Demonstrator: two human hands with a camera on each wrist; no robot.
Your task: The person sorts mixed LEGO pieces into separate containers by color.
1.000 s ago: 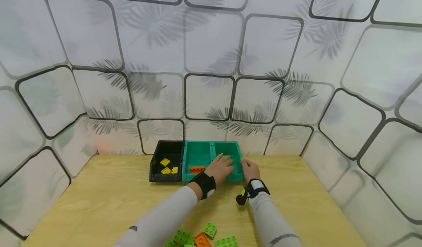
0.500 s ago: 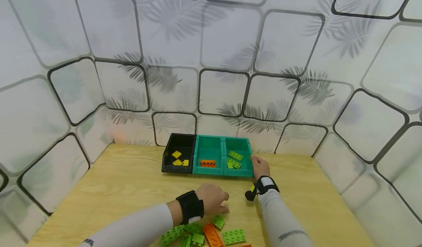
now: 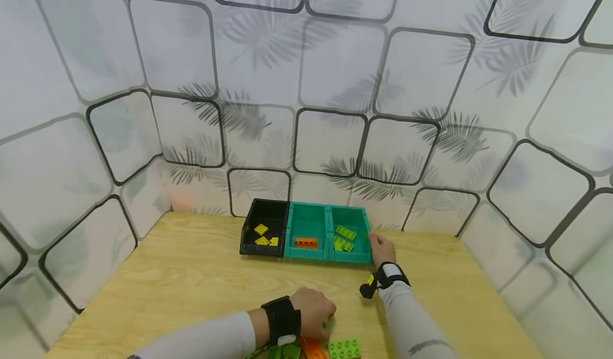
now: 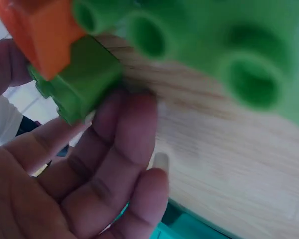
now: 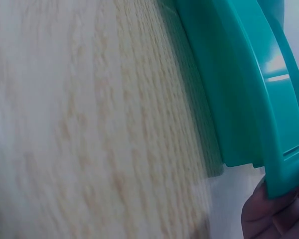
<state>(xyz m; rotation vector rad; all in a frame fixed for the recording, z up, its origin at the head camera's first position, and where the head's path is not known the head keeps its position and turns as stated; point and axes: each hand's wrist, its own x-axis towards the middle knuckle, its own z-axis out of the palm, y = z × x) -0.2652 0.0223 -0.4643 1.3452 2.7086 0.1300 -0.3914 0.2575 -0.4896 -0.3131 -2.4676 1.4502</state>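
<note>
My left hand [image 3: 311, 308] is low over the near part of the table and pinches a small green toy building brick [image 4: 89, 74] between thumb and curled fingers. In the head view the hand hides most of that brick. An orange brick [image 4: 42, 35] and a larger green brick [image 4: 189, 30] lie close to the fingers in the left wrist view. At the back, my right hand [image 3: 382, 249] grips the right edge of the teal bin [image 3: 351, 215], its fingers [image 5: 261, 211] at the bin's corner. Green bricks [image 3: 346, 232] lie in that bin.
A second teal bin [image 3: 306, 220] with orange bricks [image 3: 306, 243] adjoins on the left, then a black bin [image 3: 268, 215] with yellow pieces [image 3: 261, 230]. Another green brick [image 3: 344, 349] lies at the table's near edge. A patterned curtain [image 3: 330, 141] stands behind the table.
My left hand has come back from the right teal bin to the near bricks and taken hold of a small green one. The right hand has stayed at the bin's edge.
</note>
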